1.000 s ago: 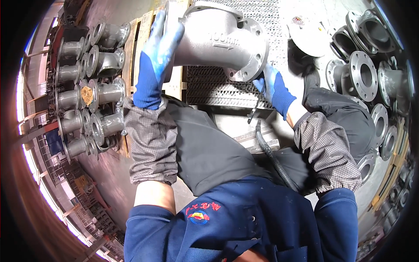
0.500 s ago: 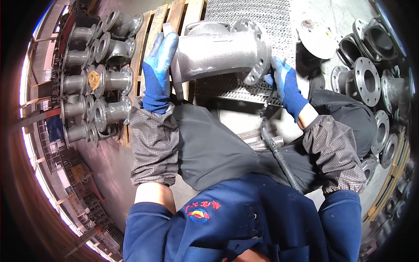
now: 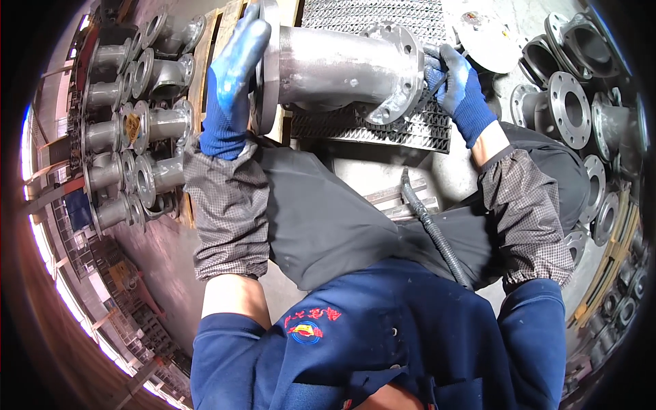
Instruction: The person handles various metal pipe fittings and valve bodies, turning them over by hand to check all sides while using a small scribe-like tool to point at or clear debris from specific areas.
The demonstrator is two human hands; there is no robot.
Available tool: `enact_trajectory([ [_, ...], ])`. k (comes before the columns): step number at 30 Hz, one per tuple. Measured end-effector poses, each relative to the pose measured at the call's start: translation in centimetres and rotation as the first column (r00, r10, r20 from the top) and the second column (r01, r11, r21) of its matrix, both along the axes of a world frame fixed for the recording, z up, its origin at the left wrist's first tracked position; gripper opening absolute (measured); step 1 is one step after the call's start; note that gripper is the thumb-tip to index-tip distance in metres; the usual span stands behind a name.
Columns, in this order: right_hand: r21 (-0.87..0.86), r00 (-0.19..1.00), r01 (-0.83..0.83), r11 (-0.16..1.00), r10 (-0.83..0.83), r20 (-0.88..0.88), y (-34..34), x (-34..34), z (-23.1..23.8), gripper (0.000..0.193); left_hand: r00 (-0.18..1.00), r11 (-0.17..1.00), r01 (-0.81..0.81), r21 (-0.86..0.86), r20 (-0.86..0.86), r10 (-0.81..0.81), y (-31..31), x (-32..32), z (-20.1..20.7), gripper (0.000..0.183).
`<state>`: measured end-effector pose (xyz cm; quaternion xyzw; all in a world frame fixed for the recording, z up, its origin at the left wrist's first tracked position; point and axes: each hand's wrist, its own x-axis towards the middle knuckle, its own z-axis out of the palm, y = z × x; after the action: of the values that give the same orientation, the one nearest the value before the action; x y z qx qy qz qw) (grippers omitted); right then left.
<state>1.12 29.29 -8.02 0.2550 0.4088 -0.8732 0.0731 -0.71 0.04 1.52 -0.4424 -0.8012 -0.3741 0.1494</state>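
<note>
A grey metal flanged pipe fitting lies across a perforated metal plate, with a round flange at each end. My left hand, in a blue coated glove, rests against the outer face of the left flange with its fingers stretched upward. At the right flange, my gloved right hand has its fingers curled round a thin dark rod-like thing; its exact kind is hard to make out. The fitting's underside is hidden.
Rows of similar flanged fittings stand at left, beside a wooden pallet. More flanged pieces stand on the right. A round pale disc is at the back right. A ribbed hose runs up between my legs.
The fitting has turned and shifted a little, its left flange now facing more toward me. My left hand moved left and up with it. My right hand's fingers have curled in and moved slightly up.
</note>
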Motion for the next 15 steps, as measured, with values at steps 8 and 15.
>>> enact_trajectory([
  [8,0.364,0.938,-0.347,0.864,0.325,0.123,-1.2,3.0,-8.2,0.025,0.713,0.894,-0.417,-0.163,0.551,0.433,3.0,3.8,0.9,0.087],
  [15,0.072,0.954,-0.227,0.971,0.206,0.219,-2.4,2.5,-2.8,0.024,0.71,0.831,-0.53,-0.167,0.449,0.543,2.7,2.9,0.2,0.077],
])
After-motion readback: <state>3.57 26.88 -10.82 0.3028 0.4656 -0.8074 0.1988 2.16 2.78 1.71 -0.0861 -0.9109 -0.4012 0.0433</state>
